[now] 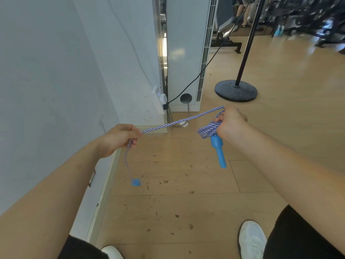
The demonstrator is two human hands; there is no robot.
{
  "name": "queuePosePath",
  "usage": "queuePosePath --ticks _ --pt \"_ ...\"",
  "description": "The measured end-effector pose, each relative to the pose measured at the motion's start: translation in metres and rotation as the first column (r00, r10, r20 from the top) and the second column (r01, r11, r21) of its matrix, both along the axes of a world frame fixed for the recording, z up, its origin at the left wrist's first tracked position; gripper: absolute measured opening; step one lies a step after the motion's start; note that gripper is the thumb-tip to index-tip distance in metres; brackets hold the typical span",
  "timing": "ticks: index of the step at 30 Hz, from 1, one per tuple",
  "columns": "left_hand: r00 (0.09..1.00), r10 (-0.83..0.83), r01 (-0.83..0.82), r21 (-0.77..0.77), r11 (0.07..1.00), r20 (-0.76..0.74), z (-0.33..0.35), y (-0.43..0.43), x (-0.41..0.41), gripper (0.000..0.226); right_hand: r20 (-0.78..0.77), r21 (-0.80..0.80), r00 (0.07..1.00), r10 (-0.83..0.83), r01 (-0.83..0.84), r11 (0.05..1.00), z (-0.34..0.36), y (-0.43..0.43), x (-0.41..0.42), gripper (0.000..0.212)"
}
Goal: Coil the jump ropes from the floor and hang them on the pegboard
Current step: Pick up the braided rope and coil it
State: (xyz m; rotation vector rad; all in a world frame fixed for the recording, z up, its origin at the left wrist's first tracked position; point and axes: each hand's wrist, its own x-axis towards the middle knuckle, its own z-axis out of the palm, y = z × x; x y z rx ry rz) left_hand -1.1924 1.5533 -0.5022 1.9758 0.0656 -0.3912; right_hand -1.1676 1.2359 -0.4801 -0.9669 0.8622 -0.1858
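Head cam: the right hand has its grip wrapped round the coiled bit of the jump rope, blue handle hanging below it. The left hand pinches the taut free stretch, so I'd keep that tension and match each loop's size. The far handle dangling under the left hand is a blur, and there's no pegboard in frame.

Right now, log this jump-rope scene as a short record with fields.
left hand: pinches the rope, loose end hanging below
right hand: grips the coil
rope span: stretched between both hands
blue handle: hangs under the right hand
second handle: dangles below the left hand, blurred
progress: partly coiled, not yet hung
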Motion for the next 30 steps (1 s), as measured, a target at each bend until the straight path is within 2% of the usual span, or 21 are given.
queuePosePath --ticks 3,6,8,10,12,15,17,21,24,27,30 --pt "0.999 0.009 -0.011 0.064 0.998 0.031 -0.004 -0.001 0.003 0.013 0.059 0.094 0.980 0.189 -0.194 0.977 0.001 0.003 -0.006 0.024" --pt "0.994 -0.098 0.083 0.222 0.971 0.057 -0.002 -0.015 -0.003 0.019 0.125 0.178 0.933 0.337 -0.355 0.918 -0.003 0.011 -0.009 0.028" --pt "0.976 -0.209 0.178 0.329 0.927 0.060 0.002 -0.029 -0.010 0.021 0.146 0.164 0.900 0.410 -0.430 0.888 -0.006 0.019 -0.012 0.024" --pt "0.951 -0.298 0.249 0.367 0.896 0.085 0.009 -0.045 -0.018 0.022 0.158 0.095 0.845 0.511 -0.528 0.844 -0.004 0.029 -0.021 0.017" --pt "0.928 -0.352 0.296 0.328 0.897 0.124 0.016 -0.061 -0.026 0.023 0.146 -0.024 0.762 0.631 -0.635 0.772 -0.001 0.040 -0.034 0.011" --pt "0.907 -0.380 0.333 0.243 0.911 0.181 0.025 -0.078 -0.037 0.023 0.114 -0.251 0.636 0.763 -0.725 0.641 -0.003 0.056 -0.051 0.017" --pt "0.900 -0.382 0.342 0.205 0.917 0.210 0.030 -0.082 -0.042 0.022 0.104 -0.331 0.562 0.820 -0.759 0.562 -0.005 0.063 -0.058 0.021" --pt "0.887 -0.336 0.300 0.160 0.941 0.317 0.033 -0.079 -0.043 0.016 0.104 -0.332 0.410 0.906 -0.844 0.420 -0.002 0.065 -0.069 0.021" --pt "0.881 -0.270 0.226 0.158 0.961 0.388 0.031 -0.077 -0.041 0.023 0.057 -0.343 0.331 0.942 -0.879 0.330 0.001 0.062 -0.070 0.031" --pt "0.908 -0.274 0.232 0.164 0.959 0.318 0.034 -0.073 -0.040 0.033 -0.035 -0.350 0.199 0.979 -0.921 0.174 0.005 0.059 -0.068 0.038" --pt "0.902 -0.371 0.330 0.203 0.922 0.222 0.037 -0.063 -0.038 0.029 -0.131 -0.429 0.057 0.990 -0.903 -0.005 0.007 0.052 -0.066 0.026"
